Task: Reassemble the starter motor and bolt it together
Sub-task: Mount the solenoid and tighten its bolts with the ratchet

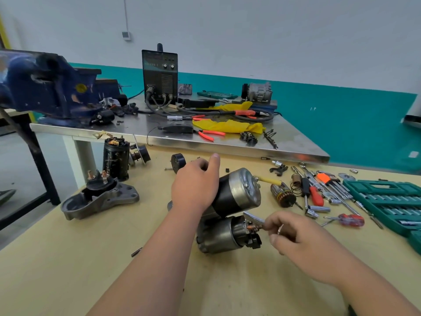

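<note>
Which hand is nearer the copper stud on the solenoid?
Right. The right hand pinches a small part at the tip of the copper stud; the left hand grips the motor housing behind it.

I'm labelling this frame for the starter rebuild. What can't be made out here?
Head view:
The small part the right hand pinches at the copper terminal: too small, fingers hide it.
The starter motor front end: under the left hand.
The green socket case: cut by the right edge.
The blue vise: blurred, cut by the left edge.
</note>
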The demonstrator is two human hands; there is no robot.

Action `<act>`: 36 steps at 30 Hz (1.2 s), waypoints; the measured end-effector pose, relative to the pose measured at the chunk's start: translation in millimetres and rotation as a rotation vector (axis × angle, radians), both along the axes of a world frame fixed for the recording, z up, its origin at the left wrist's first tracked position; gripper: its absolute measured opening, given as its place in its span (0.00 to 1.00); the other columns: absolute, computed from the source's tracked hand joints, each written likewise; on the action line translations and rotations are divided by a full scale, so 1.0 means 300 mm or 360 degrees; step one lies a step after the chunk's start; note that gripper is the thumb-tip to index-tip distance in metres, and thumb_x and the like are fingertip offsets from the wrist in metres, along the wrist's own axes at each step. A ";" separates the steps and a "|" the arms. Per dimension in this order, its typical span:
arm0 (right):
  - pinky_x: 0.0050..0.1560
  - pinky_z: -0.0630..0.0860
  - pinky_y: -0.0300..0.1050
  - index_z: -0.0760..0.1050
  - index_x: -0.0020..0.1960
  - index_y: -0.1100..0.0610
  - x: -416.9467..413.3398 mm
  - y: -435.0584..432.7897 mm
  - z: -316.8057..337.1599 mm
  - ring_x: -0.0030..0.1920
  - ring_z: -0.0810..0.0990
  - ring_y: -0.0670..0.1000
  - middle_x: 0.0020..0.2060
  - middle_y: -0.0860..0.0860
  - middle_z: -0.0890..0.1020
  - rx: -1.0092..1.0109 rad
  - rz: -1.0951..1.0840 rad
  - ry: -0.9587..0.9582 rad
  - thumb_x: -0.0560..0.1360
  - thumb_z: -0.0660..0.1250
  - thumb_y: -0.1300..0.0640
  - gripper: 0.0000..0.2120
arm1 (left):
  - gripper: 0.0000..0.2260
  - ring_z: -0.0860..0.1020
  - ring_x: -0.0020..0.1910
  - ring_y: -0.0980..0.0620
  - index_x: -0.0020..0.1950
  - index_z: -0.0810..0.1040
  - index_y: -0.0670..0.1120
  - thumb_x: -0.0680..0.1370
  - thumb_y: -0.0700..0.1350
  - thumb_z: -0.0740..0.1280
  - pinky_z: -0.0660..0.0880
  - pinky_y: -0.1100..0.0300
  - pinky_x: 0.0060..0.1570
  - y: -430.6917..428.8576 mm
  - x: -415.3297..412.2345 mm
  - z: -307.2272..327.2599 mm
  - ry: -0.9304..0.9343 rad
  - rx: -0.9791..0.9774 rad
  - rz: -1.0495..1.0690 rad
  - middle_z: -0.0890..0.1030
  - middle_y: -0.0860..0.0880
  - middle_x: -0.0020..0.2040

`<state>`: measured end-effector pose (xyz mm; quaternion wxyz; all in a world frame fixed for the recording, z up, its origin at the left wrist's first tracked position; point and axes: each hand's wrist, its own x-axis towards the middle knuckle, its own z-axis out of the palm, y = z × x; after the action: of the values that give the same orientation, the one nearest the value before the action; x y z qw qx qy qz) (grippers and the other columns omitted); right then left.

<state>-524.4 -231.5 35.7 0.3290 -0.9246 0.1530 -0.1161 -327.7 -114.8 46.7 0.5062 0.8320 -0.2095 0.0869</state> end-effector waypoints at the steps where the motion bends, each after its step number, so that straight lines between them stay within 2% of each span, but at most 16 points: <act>1: 0.31 0.70 0.33 0.76 0.44 0.40 0.004 0.008 -0.002 0.31 0.76 0.44 0.34 0.39 0.79 0.0023 -0.0005 -0.0057 0.75 0.67 0.54 0.08 | 0.23 0.74 0.34 0.53 0.35 0.75 0.48 0.79 0.62 0.55 0.62 0.58 0.30 0.000 0.000 0.000 0.0002 -0.0005 -0.0005 0.77 0.50 0.31; 4: 0.30 0.69 0.34 0.75 0.45 0.38 0.020 0.022 -0.010 0.29 0.73 0.43 0.33 0.42 0.79 -0.0012 -0.0039 -0.0166 0.75 0.68 0.50 0.07 | 0.23 0.75 0.34 0.52 0.36 0.76 0.47 0.80 0.62 0.55 0.63 0.58 0.30 0.001 0.000 0.003 0.0009 -0.0019 -0.0013 0.77 0.50 0.31; 9: 0.34 0.69 0.31 0.77 0.42 0.42 0.023 0.037 0.000 0.30 0.73 0.40 0.36 0.34 0.77 -0.0058 -0.0047 -0.0222 0.75 0.70 0.55 0.07 | 0.23 0.75 0.35 0.51 0.37 0.77 0.46 0.80 0.62 0.55 0.64 0.58 0.31 0.001 0.000 0.004 0.0009 -0.0017 -0.0012 0.78 0.50 0.33; 14: 0.35 0.69 0.30 0.77 0.44 0.42 0.031 0.044 -0.001 0.33 0.73 0.39 0.40 0.31 0.76 -0.0115 -0.0049 -0.0225 0.75 0.69 0.55 0.08 | 0.23 0.75 0.35 0.50 0.38 0.77 0.47 0.80 0.62 0.55 0.64 0.58 0.31 0.004 -0.003 0.004 0.0018 -0.0037 -0.0021 0.77 0.50 0.32; 19: 0.37 0.70 0.30 0.78 0.43 0.43 0.038 0.045 -0.002 0.38 0.75 0.38 0.40 0.33 0.77 -0.0153 -0.0064 -0.0205 0.75 0.69 0.54 0.06 | 0.23 0.75 0.34 0.51 0.37 0.77 0.47 0.80 0.62 0.55 0.62 0.58 0.30 0.003 -0.003 0.005 0.0022 -0.0039 -0.0013 0.76 0.50 0.31; 22: 0.39 0.69 0.30 0.78 0.42 0.45 0.043 0.044 -0.004 0.41 0.73 0.38 0.37 0.39 0.77 -0.0252 -0.0082 -0.0214 0.75 0.68 0.53 0.04 | 0.24 0.75 0.34 0.50 0.37 0.77 0.46 0.80 0.62 0.55 0.62 0.58 0.30 0.003 -0.003 0.004 0.0016 -0.0036 -0.0013 0.76 0.50 0.31; 26: 0.36 0.67 0.32 0.77 0.42 0.44 0.045 0.050 -0.010 0.43 0.72 0.36 0.36 0.40 0.76 -0.0369 -0.0137 -0.0198 0.75 0.67 0.51 0.04 | 0.23 0.75 0.35 0.49 0.38 0.77 0.47 0.80 0.62 0.55 0.64 0.58 0.31 0.001 -0.005 0.005 0.0018 -0.0040 -0.0006 0.77 0.49 0.32; 36: 0.33 0.68 0.28 0.76 0.39 0.43 0.050 0.058 -0.024 0.35 0.73 0.35 0.32 0.42 0.76 -0.0245 -0.0223 -0.0190 0.75 0.67 0.52 0.06 | 0.24 0.76 0.37 0.51 0.39 0.78 0.47 0.80 0.62 0.54 0.67 0.57 0.32 0.003 -0.001 0.002 -0.0014 0.0006 -0.0025 0.79 0.50 0.34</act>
<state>-509.5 -214.2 28.3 0.2566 -0.9256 0.1881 -0.2050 -328.0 -113.8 47.4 0.5043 0.8310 -0.2183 0.0860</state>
